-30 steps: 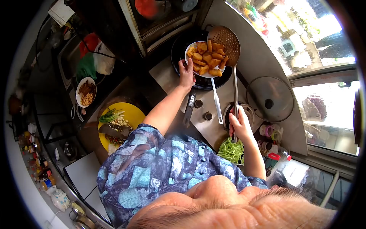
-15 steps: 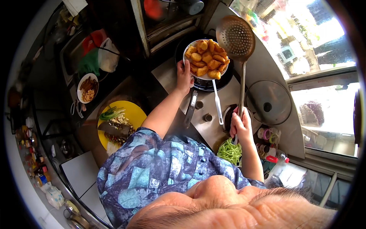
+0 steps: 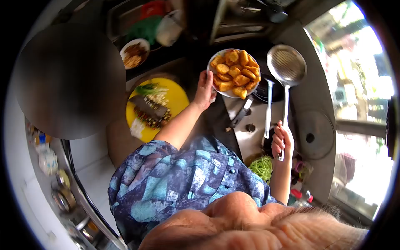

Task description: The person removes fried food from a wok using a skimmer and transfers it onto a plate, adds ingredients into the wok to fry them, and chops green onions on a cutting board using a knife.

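My left hand [image 3: 204, 91] grips the edge of a white plate [image 3: 227, 94] heaped with golden-brown fried pieces [image 3: 235, 71]. It is held at the wok's left side, partly over the stove. In my right hand [image 3: 283, 139], fingers wrapped round the handle, is a metal skimmer [image 3: 286, 64], its perforated bowl pointing away from me. Beside it, a spatula [image 3: 268, 112] with a pale handle rests in the dark wok [image 3: 264, 91], which the plate partly hides. The wok's handle [image 3: 242, 113] points toward me.
On the left, a yellow cutting board [image 3: 180, 96] carries a cleaver [image 3: 152, 107] and chopped vegetables. A bowl of food [image 3: 135, 54] stands behind it. Green shreds [image 3: 261, 167] sit near my right forearm. A glass lid [image 3: 316, 135] leans by the window. A dark blurred disc hides the far left.
My view has swung left, shifting the scene rightward. The plate has moved left off the wok, toward the cutting board. The skimmer's bowl has turned and now catches the light.
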A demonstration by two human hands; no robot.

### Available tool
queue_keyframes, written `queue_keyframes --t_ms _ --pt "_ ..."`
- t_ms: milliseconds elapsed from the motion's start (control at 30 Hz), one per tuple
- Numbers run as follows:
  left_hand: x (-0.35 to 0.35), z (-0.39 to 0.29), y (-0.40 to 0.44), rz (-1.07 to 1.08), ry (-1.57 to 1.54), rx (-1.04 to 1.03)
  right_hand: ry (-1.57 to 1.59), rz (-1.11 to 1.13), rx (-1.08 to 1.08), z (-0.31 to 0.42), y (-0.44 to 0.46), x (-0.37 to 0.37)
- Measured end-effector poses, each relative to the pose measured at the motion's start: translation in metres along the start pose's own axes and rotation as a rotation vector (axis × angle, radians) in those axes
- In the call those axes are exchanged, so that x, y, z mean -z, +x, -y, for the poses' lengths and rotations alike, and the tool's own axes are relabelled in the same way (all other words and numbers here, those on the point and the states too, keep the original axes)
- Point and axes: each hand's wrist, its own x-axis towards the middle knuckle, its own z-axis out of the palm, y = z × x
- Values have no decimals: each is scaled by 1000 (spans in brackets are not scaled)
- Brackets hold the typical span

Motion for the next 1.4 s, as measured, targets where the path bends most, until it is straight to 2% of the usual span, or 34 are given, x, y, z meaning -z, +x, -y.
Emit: queue_keyframes --t_ms 133,167,233,300,367,467,533,567,633,700,767,800,867,967,1033,1133,1167,1300,1400 --pt "53 -35 -60 -124 1 -18 -480 -282 45 -31 -8 -6" --pt "62 -40 -73 -188 -6 -42 -490 -215 85 -34 -3 7" --pt "80 -52 -102 -151 -21 -66 -635 -300 127 -37 0 3" --pt "102 -55 -142 -206 14 -89 -917 -329 292 -43 1 27" --pt "128 -58 -190 -329 10 -138 -1059 -401 342 -48 -9 49" --pt "140 -77 -273 -545 -30 -151 -1063 -341 342 -55 -30 67" --pt "167 -80 -331 -606 -53 -226 -1082 -309 370 -70 -52 73" --pt "181 -81 -362 -612 -59 -271 -1022 -274 377 -77 -59 83" --pt "192 -86 -415 -703 -63 -327 -718 -219 256 -78 -68 86" --pt "213 -89 -473 -766 -78 -400 -149 -6 -30 -61 -73 77" --pt "251 -91 -534 -791 -99 -470 448 20 -304 -48 -102 41" --pt "266 -96 -567 -839 -129 -494 655 296 -531 -42 -102 47" --pt "283 -115 -637 -985 -182 -570 618 317 -396 -30 -109 68" --pt "335 -139 -738 -1217 -220 -697 275 161 -202 -81 -132 44" --pt "383 -149 -806 -1254 -211 -818 103 105 -155 -134 -151 25" --pt "450 -176 -907 -1328 -160 -914 -65 84 -164 -229 -188 -17" --pt "477 -185 -940 -1424 -181 -935 -103 85 -175 -263 -202 -33" --pt "561 -236 -1081 -1577 -232 -1030 -206 111 -236 -394 -271 -102" --pt "640 -269 -1189 -1605 -220 -1165 -255 135 -290 -475 -321 -151"
